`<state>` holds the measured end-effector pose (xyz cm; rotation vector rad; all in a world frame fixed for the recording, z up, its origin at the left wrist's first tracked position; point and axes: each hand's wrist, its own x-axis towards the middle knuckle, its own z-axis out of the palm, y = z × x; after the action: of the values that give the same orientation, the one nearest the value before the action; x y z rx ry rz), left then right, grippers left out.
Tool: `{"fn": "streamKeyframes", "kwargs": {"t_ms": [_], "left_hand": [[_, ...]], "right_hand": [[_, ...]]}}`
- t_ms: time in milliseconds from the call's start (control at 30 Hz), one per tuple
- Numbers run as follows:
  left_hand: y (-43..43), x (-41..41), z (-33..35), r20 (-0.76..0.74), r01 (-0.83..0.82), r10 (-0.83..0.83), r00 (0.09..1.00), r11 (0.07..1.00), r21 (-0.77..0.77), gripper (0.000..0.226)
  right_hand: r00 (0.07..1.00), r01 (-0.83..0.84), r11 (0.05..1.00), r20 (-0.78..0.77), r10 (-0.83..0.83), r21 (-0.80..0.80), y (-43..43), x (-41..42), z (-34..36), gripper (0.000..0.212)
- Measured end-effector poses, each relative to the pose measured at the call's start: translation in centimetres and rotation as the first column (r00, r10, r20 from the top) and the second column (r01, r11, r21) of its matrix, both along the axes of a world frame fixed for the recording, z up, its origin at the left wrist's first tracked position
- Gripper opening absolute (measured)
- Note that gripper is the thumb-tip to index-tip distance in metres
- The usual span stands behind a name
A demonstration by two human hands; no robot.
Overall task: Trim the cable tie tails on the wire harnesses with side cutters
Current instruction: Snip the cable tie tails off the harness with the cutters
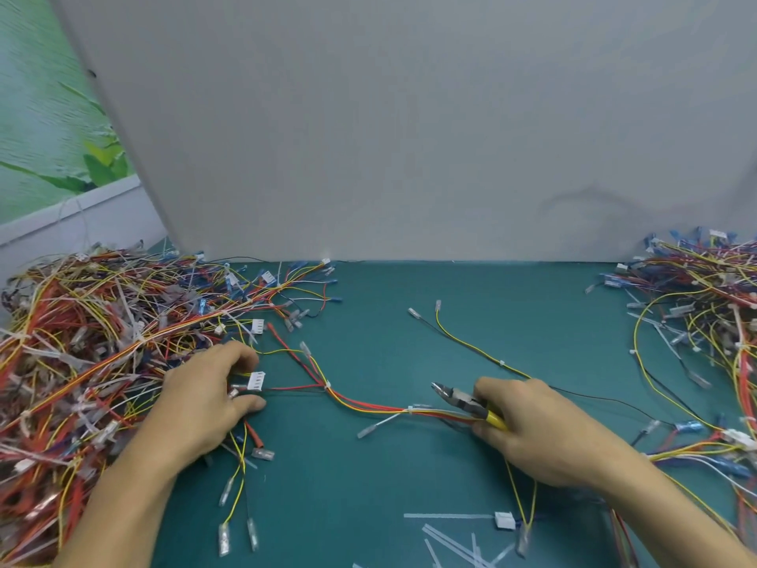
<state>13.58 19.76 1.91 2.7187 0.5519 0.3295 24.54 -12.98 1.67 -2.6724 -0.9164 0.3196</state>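
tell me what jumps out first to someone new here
A huge tangle of coloured wires heaps the left of the green mat, with a smaller pile at far right. Between them, the right hand grips yellow-handled cutters while the left hand holds a white plug.

All I see of the person is two arms. The left hand (205, 397) is bare, and the left forearm (123, 498) behind it is bare too, uncovered all the way to the lower left edge of the frame. The right hand (528, 428) is likewise bare, with the right forearm (655, 498) uncovered down to the lower right corner. Both forearms look broad toward the bottom edge and narrow at the wrists. The fingernails are too blurred for me to describe.
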Motion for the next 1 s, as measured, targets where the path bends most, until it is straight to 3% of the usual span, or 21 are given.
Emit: {"fn": "streamKeyframes", "kwargs": {"t_ms": [133, 233, 367, 500, 700, 833, 1000], "left_hand": [[-0.2, 0.4, -0.7, 0.066, 0.039, -0.042, 0.997, 0.998, 0.055, 0.031], [0.3, 0.6, -1.1, 0.132, 0.051, -0.054, 0.99, 0.998, 0.024, 0.035], [0.7, 0.6, -1.4, 0.194, 0.046, -0.042, 0.98, 0.999, -0.017, 0.018], [1.1, 0.7, -1.8, 0.229, 0.011, 0.041, 0.973, 0.976, -0.218, 0.014], [1.1, 0.9, -1.2, 0.457, 0.054, 0.198, 0.867, 0.875, -0.482, 0.029], [1.2, 1.1, -1.3, 0.467, 0.059, 0.247, 0.849, 0.834, -0.549, 0.029], [0.9, 0.9, -1.3, 0.35, -0.01, 0.18, 0.919, 0.9, -0.436, 0.026]], "right_hand": [[1.0, -0.012, 1.0, 0.015, 0.013, -0.022, 0.1, -0.1, 0.0, 0.025], [1.0, -0.016, 1.0, 0.015, 0.016, -0.024, 0.2, -0.2, -0.2, 0.022], [1.0, -0.002, 1.0, 0.02, 0.002, -0.004, 0.3, -0.2, -0.3, 0.02], [1.0, -0.005, 0.999, 0.01, 0.005, 0.039, 0.4, -0.2, -0.1, 0.018], [1.0, -0.002, 0.999, 0.016, 0.001, 0.054, 0.5, -0.4, 0.0, 0.019], [1.0, 0.019, 0.999, -0.007, -0.019, 0.046, 0.0, 0.1, 0.2, 0.019], [0.986, 0.166, 0.985, 0.021, -0.167, 0.056, -1.9, 1.7, 1.1, 0.02]]}}
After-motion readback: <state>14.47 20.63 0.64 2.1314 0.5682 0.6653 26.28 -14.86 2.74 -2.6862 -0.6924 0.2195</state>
